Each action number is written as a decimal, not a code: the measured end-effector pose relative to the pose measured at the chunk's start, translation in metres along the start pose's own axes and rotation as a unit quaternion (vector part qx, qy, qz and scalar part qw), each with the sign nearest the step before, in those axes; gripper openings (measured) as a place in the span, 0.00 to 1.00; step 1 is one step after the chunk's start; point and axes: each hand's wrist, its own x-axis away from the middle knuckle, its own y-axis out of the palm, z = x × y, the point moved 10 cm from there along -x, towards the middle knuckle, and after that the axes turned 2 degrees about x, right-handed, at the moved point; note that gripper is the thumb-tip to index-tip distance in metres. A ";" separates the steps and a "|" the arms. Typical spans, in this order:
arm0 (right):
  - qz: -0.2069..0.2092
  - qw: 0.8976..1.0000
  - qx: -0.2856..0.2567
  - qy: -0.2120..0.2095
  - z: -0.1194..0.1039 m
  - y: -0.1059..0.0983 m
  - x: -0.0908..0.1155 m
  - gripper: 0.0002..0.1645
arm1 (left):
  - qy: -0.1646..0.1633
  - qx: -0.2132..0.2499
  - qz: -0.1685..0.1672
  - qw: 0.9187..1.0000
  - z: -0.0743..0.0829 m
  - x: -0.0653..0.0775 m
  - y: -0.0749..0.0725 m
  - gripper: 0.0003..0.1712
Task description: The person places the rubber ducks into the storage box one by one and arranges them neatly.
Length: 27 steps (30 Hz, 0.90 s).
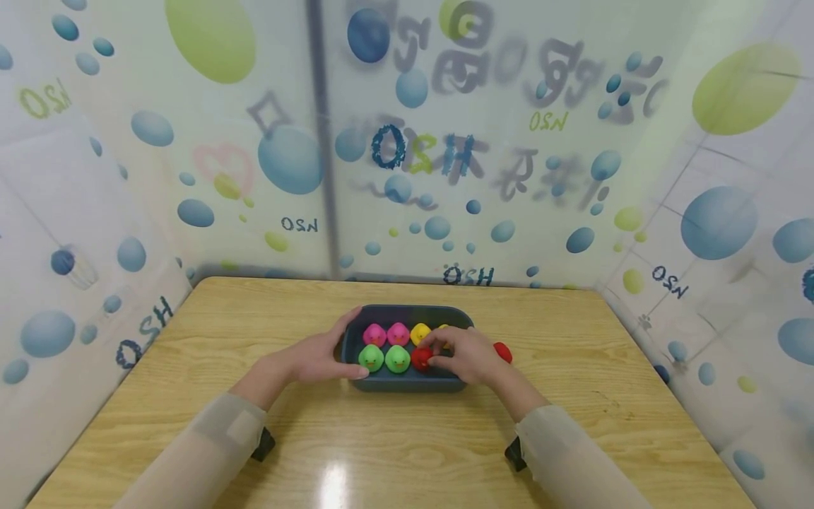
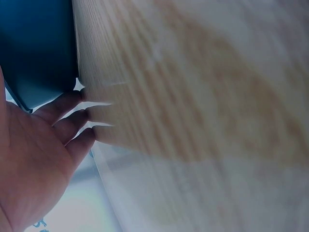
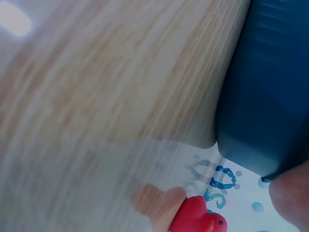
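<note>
A dark blue plastic box [image 1: 407,386] stands on the table in the head view. In it are two pink rubber ducks [image 1: 386,334] at the back left and two green ducks [image 1: 384,358] at the front left. Yellow ducks [image 1: 420,334] sit at the back right, partly behind my right hand [image 1: 467,351]. That hand reaches over the box's right end and pinches a red duck [image 1: 420,359] beside the green ones. My left hand [image 1: 320,356] holds the box's left end, thumb over the front rim and fingers along the outside.
Another red duck [image 3: 195,216] lies on the wooden table [image 1: 407,445], just right of the box. Patterned curtains [image 1: 407,212] with blue and green dots enclose the table at the back and sides.
</note>
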 end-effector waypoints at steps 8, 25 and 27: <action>0.010 0.999 -0.036 0.001 0.003 0.000 0.001 0.15 | -0.006 0.000 0.000 1.000 -0.002 0.000 0.000 0.72; 0.114 0.977 -0.181 -0.005 0.033 -0.040 0.041 0.14 | 0.000 0.002 -0.002 1.000 0.002 0.000 0.001 0.73; 0.118 0.976 -0.183 -0.001 0.041 -0.045 0.048 0.14 | -0.002 0.001 -0.003 1.000 0.000 0.000 0.001 0.73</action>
